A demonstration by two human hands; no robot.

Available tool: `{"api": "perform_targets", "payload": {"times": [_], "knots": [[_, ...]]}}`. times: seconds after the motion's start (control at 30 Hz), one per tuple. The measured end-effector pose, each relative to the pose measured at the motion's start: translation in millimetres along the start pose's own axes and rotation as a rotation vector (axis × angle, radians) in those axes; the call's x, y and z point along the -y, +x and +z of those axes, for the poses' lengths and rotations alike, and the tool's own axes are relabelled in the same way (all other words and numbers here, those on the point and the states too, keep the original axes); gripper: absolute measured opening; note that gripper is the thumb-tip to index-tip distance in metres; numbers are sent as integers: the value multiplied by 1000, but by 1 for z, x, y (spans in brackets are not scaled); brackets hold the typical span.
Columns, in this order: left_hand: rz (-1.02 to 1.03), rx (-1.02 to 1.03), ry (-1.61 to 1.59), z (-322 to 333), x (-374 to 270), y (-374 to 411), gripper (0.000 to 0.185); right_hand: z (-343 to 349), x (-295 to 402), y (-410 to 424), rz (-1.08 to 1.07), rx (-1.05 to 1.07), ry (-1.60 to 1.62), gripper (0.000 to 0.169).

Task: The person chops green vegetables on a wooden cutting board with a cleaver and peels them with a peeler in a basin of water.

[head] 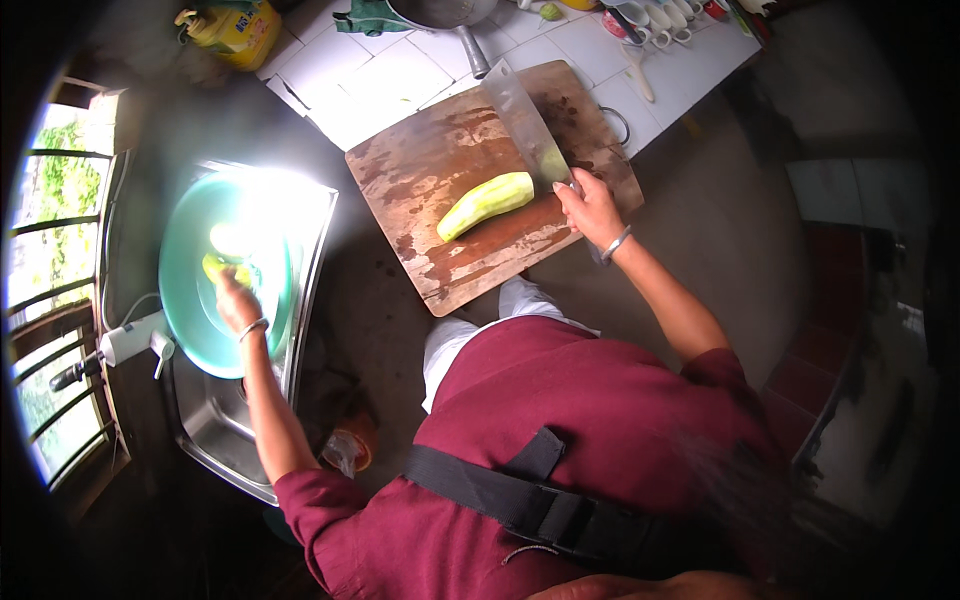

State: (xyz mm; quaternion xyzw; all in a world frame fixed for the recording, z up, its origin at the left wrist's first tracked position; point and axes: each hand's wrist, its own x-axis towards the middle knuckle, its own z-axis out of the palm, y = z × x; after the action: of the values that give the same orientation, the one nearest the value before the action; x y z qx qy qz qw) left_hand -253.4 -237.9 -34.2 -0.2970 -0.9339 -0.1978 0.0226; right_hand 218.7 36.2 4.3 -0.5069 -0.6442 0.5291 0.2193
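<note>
My right hand grips the handle of a cleaver, whose broad blade lies over the wooden cutting board. Just left of the blade, a peeled, pale green gourd-like vegetable rests on the board, its wider end towards the cleaver. Over at the left, my left hand reaches into a teal plastic basin and has its fingers around a yellow-green vegetable piece. Strong glare and my fingers hide part of that piece. A bright pale item is beside it in the basin.
The basin stands over a steel sink with a white faucet. Along the white-tiled counter are a pan, a yellow pump bottle, a peeler-like utensil and several cups. A barred window is at far left.
</note>
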Motion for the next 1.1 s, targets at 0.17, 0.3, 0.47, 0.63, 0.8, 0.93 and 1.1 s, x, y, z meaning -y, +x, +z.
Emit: {"api": "perform_targets", "payload": {"times": [0.17, 0.3, 0.47, 0.63, 0.8, 0.93, 1.1], "knots": [[-145, 242, 443, 48, 165, 15, 29, 9, 16, -4, 77, -20, 6, 17], [-381, 745, 275, 44, 86, 36, 37, 10, 17, -9, 127, -58, 17, 16], [153, 315, 497, 14, 54, 21, 33, 13, 14, -4, 68, -46, 23, 16], [449, -40, 118, -16, -53, 2, 27, 13, 17, -2, 109, -30, 55, 17], [604, 325, -551, 30, -169, -63, 25, 10, 16, 4, 102, 9, 70, 18], [341, 545, -490, 47, -219, -97, 37, 6, 17, 6, 113, 40, 67, 18], [11, 807, -709, 62, -231, -106, 25, 3, 14, 7, 99, 60, 75, 19]]}}
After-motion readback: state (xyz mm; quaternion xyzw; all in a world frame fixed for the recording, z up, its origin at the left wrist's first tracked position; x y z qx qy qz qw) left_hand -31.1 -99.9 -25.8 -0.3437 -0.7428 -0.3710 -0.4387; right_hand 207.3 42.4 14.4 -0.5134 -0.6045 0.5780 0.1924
